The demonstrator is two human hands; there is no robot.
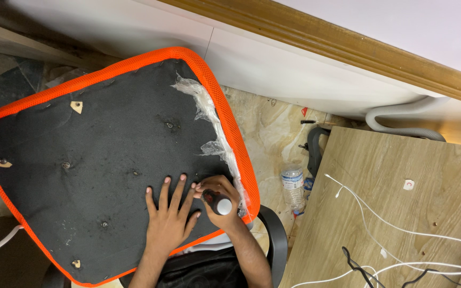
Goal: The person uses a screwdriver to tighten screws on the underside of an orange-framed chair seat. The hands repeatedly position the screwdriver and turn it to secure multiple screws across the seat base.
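Screwdriver handle (219, 203), black with a pale butt end facing the camera, was held in the right hand (221, 198) near the bottom centre of the view. Its long axis ran almost straight away from the camera, down into the underside of the seat cushion (97, 165), so the shaft and tip were hidden behind the handle and the fist. The right fingers (209, 188) were wrapped closed around the handle; the working point lay directly beneath them, just inside the near right edge of the black underside.

The left hand (169, 218) lay flat on the black fabric just left of the right hand, nearly touching it. Its fingers (165, 193) were spread wide and pointed away from the person, holding nothing, only pressing on the seat. The right hand was therefore the one on the tool; the left was beside it as a brace.

The seat was turned upside down, with an orange mesh border (230, 128) round a black panel. Small screw points and pale patches showed across the panel, further off and to the left. Torn clear plastic wrap (209, 117) clung along the far right edge, beyond the hands.

To the right, on the floor, a clear plastic bottle (293, 185) lay near a wooden board (401, 213) crossed by white cables (369, 224). Farthest off, a grey corrugated hose (401, 120) ran along the white wall base.
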